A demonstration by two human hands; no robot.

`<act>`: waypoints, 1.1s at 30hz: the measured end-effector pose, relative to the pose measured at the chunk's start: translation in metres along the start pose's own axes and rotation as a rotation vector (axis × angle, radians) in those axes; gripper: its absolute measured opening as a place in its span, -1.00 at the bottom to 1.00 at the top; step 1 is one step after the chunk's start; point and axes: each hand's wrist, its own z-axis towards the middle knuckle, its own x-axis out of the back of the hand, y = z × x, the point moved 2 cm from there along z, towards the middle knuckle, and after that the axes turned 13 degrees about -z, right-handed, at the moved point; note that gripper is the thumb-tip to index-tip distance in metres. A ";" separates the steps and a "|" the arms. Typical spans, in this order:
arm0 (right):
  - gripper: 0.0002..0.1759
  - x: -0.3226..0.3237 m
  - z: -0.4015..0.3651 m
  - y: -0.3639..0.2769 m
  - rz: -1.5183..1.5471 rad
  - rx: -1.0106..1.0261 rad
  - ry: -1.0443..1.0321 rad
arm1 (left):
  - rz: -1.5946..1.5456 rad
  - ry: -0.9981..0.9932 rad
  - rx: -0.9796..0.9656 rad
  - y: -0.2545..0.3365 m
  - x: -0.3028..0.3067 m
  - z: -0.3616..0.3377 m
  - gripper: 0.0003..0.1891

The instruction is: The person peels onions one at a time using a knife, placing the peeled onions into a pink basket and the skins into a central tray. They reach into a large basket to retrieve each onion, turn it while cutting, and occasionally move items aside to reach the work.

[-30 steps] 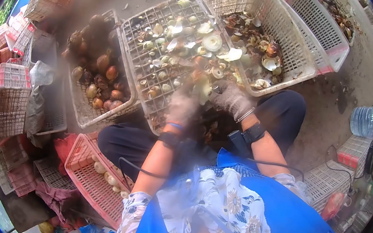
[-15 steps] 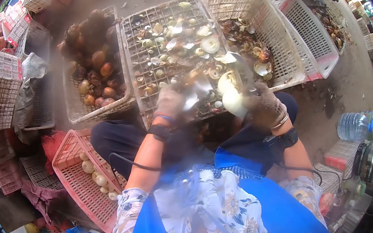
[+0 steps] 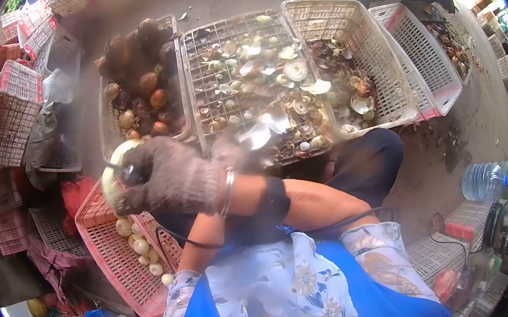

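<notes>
My right hand (image 3: 179,175), in a dirty knitted glove, reaches across to the left over the pink crate (image 3: 89,233). Its fingers are closed around a peeled pale onion (image 3: 114,170). A small dark, shiny thing (image 3: 133,173) shows at those fingers; I cannot make out what it is. Behind the right wrist, the gloved left hand (image 3: 227,150) is mostly covered and blurred, close to bright white pieces (image 3: 257,136) at the grid's near edge. Several peeled onions (image 3: 140,246) lie in the pink crate.
A grid-topped crate (image 3: 195,91) bears onion scraps and peels. To its left stands a crate of unpeeled onions (image 3: 157,97), to its right a deep crate (image 3: 394,103) with skins. Stacked crates (image 3: 15,116) line the left; a water bottle (image 3: 482,181) stands at right.
My right hand has swung from the right side of the grid across to the left with the peeled onion, over the pink crate. The left hand has stayed near the grid, now partly covered.
</notes>
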 end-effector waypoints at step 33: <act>-0.51 0.205 -0.188 0.222 0.343 -0.406 1.355 | 0.074 -0.289 0.228 0.175 -0.173 0.126 -0.44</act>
